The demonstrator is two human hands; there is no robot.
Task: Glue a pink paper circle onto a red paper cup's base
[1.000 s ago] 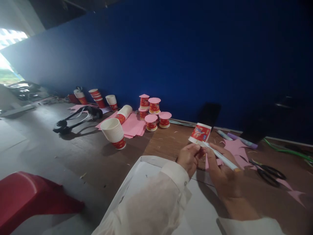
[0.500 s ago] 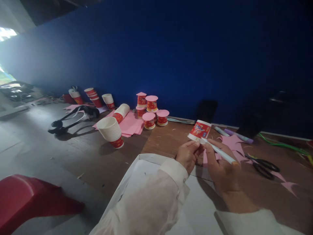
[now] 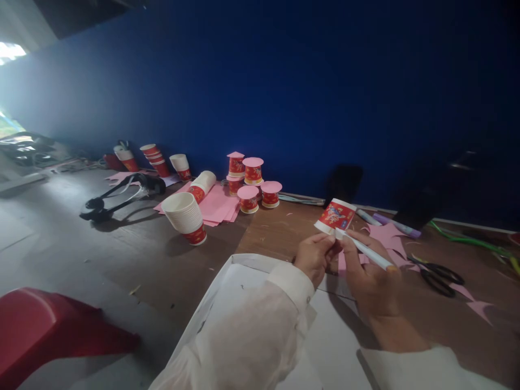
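Note:
A red patterned paper cup [image 3: 335,214] is pinched at its white rim by my left hand [image 3: 314,258], whose fingers are closed. My right hand [image 3: 371,276] grips a white glue stick or pen [image 3: 368,252] with an orange end; its tip meets the cup's rim. Beyond my left hand stand several red cups topped with pink discs [image 3: 248,192]. Pink paper scraps [image 3: 385,238] and black-handled scissors [image 3: 441,279] lie beside my right hand.
A stack of white-rimmed cups [image 3: 184,216] stands left of centre, by pink sheets [image 3: 221,203]. Further left is a black headband-like device [image 3: 122,195]. A white tray [image 3: 215,292] lies under my forearms; a red stool [image 3: 52,330] is at lower left.
The held cup has shifted slightly right and tilted a little more. Both hands keep their hold, with the white tool's tip still at the rim.

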